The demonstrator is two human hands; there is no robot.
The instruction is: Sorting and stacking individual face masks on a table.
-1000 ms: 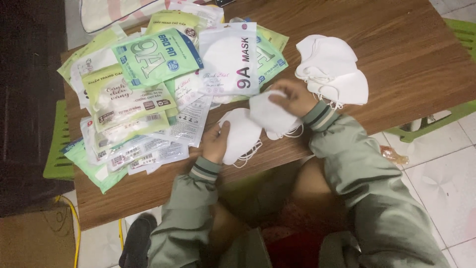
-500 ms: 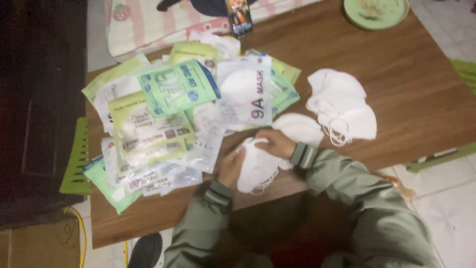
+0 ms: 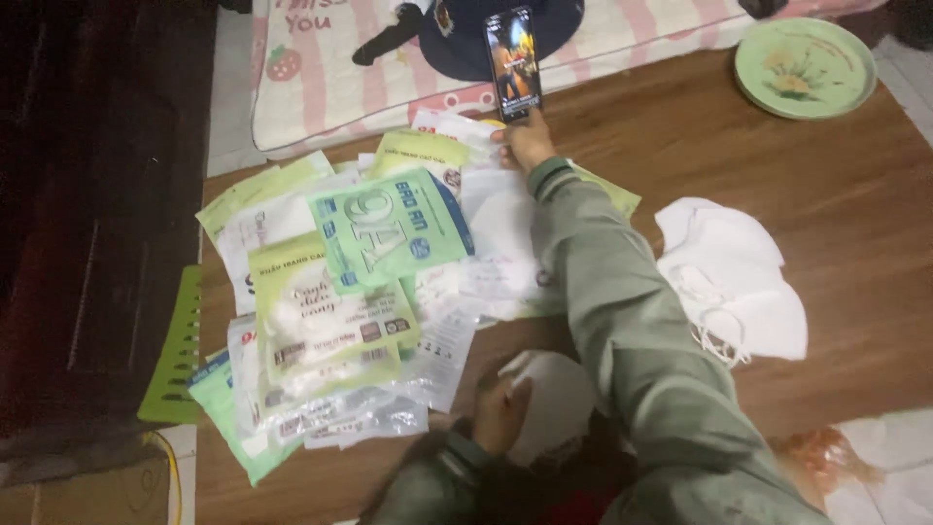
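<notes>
The wooden table fills most of the view. On its left half lies a wide, overlapping heap of green and clear mask packets, none of them sorted into a stack. Right of the person's arm sits a loose pile of white masks, out of their packets, their ear loops trailing toward the near edge. At the far right corner rests a pale green plate; beyond the far edge lies a striped pink cushion.

The right hand is stretched to the far side of the table, its fingers closed around the lower end of a smartphone that stands upright with its screen lit. The left hand is at the near edge, fingers curled onto a single white mask, pressing it against the table just beside the packet heap.

Judging by the layout, the handling of masks looks partway through: a handful lie unpacked on the right, one is in hand, and many packets remain on the left, though whether they are full or empty cannot be told.
</notes>
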